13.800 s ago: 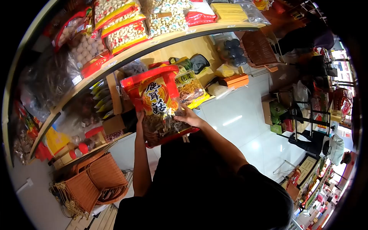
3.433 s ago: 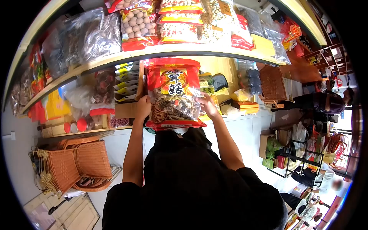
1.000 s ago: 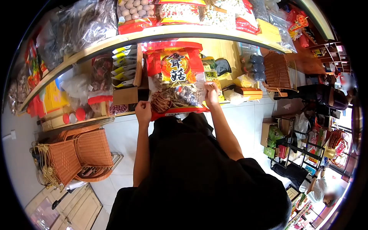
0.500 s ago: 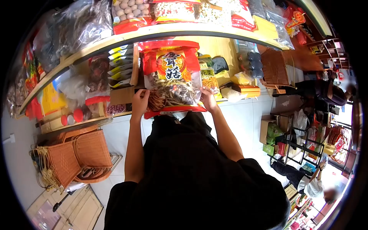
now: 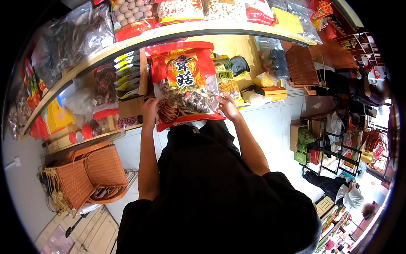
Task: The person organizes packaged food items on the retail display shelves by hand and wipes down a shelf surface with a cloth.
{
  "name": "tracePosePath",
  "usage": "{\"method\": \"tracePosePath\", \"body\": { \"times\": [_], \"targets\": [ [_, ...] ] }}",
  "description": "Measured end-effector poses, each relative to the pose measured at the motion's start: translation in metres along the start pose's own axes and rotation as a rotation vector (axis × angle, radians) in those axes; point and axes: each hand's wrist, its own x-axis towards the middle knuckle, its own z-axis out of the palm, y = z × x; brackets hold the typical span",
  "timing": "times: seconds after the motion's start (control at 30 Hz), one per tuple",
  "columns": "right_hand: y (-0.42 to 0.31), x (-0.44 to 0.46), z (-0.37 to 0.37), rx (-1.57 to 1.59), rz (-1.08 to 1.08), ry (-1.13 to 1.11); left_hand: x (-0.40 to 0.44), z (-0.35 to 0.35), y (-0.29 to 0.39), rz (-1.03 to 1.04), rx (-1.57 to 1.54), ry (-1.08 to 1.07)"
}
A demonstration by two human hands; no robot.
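A large red and clear bag of dried mushrooms (image 5: 184, 80) is held up in front of the lower shelf, its printed label facing me. My left hand (image 5: 150, 111) grips its left edge near the bottom. At its lower right edge, my right hand (image 5: 227, 107) pinches the plastic. Behind the bag on the right stands a yellow-green packet (image 5: 228, 82), partly covered. An open brown cardboard box (image 5: 131, 107) with dark and yellow packets (image 5: 128, 76) lies to the left of the bag.
Bagged nuts (image 5: 182, 9) fill the upper shelf (image 5: 169, 31). Wicker baskets (image 5: 91, 175) stand at the lower left, another (image 5: 301, 65) at the right. A black rack (image 5: 334, 148) and people (image 5: 338, 188) are farther right.
Since half a second ago the bag and both hands have shifted slightly left in view, the grip unchanged. Compared with the earliest frame, the bag is more upright. The person at the lower right has changed posture.
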Motion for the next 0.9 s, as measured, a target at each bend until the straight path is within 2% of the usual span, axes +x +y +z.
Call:
{"method": "tracePosePath", "body": {
  "times": [0.07,0.23,0.37,0.47,0.7,0.77,0.83,0.9],
  "targets": [
    [0.002,0.002,0.000,-0.007,-0.009,0.045,0.002,0.000,-0.004,-0.108,-0.346,-0.089],
    [-0.001,0.004,-0.001,-0.094,-0.047,0.093,-0.013,0.004,0.001,-0.108,-0.440,-0.088],
    [-0.005,0.000,0.000,-0.078,0.009,0.109,-0.016,0.000,0.000,-0.141,-0.525,-0.122],
    [-0.004,0.000,-0.004,-0.064,0.032,0.084,-0.016,0.001,-0.006,-0.114,-0.550,-0.069],
    [-0.001,0.000,-0.002,-0.027,-0.026,0.085,-0.018,0.011,-0.025,-0.129,-0.510,0.158],
    [0.002,0.000,-0.002,-0.016,-0.041,0.083,-0.017,0.011,-0.030,-0.099,-0.288,0.234],
    [0.004,0.001,-0.002,0.010,-0.045,0.101,-0.015,0.007,-0.030,-0.161,-0.249,0.216],
    [0.001,-0.002,-0.001,-0.003,-0.043,0.088,-0.015,0.006,-0.022,-0.092,-0.116,0.165]
  ]
}}
